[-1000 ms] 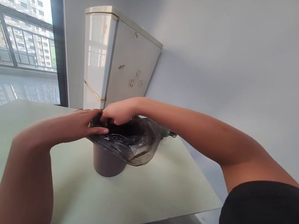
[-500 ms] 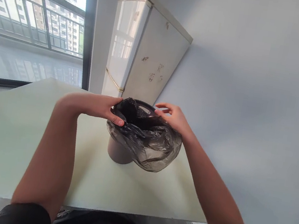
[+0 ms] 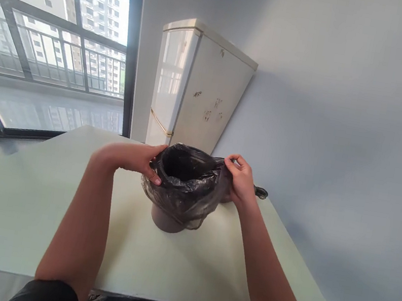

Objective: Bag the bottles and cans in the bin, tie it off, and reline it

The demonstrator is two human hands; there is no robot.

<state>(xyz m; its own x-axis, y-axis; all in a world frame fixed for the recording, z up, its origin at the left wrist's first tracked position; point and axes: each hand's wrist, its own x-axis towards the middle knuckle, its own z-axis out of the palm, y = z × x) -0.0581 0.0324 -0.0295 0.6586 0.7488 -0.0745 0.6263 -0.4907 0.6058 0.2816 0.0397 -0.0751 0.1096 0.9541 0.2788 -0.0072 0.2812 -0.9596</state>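
Observation:
A brown trash bin (image 3: pixel 166 222) stands on the table, with a thin black garbage bag (image 3: pixel 180 201) spread in its mouth and folded down over the outside. My left hand (image 3: pixel 143 159) is closed on the left side of the rim, with the thumb in front over the plastic. On the right, my right hand (image 3: pixel 241 178) pinches the bag's edge between thumb and fingers and holds it away from the rim. The bag hides most of the bin's upper wall, and its inside looks dark.
The pale green table (image 3: pixel 120 265) carries the bin. A small dark looped item (image 3: pixel 261 192), partly hidden by my right hand, lies behind it. A white refrigerator (image 3: pixel 212 85) stands beyond the table, beside a grey wall (image 3: pixel 326 115). Large windows (image 3: pixel 53 43) are at the left.
My right hand has moved outward and pulled the bag over the back rim, covering the bin's handle slot. My left hand still holds the left rim. The camera view has tilted up slightly.

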